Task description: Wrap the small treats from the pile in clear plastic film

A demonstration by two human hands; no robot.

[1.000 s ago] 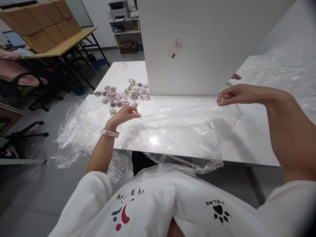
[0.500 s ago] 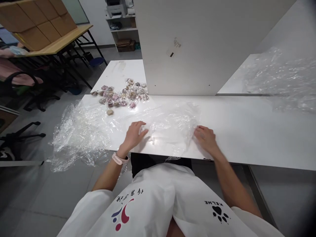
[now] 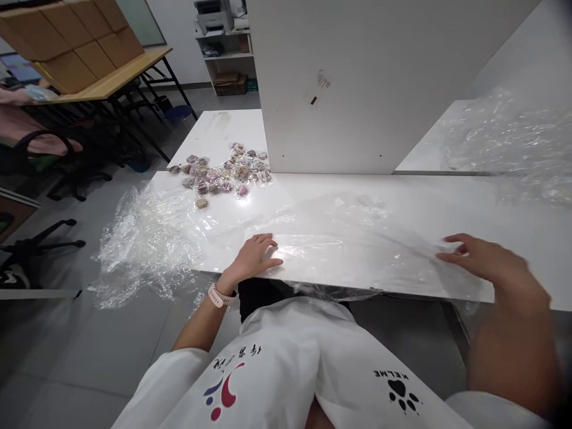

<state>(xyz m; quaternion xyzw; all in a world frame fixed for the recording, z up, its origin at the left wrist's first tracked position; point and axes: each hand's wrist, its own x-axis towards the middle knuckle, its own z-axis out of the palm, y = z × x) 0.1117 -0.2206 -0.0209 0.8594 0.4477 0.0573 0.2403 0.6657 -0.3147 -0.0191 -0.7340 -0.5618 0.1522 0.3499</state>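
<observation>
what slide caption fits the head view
Left hand and right hand at clear plastic film on a white table.

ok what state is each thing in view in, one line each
left hand, open, thumb apart from fingers
right hand, fingers curled toward thumb, grip unclear
clear film, spread over the table, partly overhanging
left plastic heap, crumpled, partly hanging off the table
small pieces, wrapped, lying in a loose cluster
cardboard boxes, stacked two high
screen, lit
far-right plastic, crumpled
</observation>
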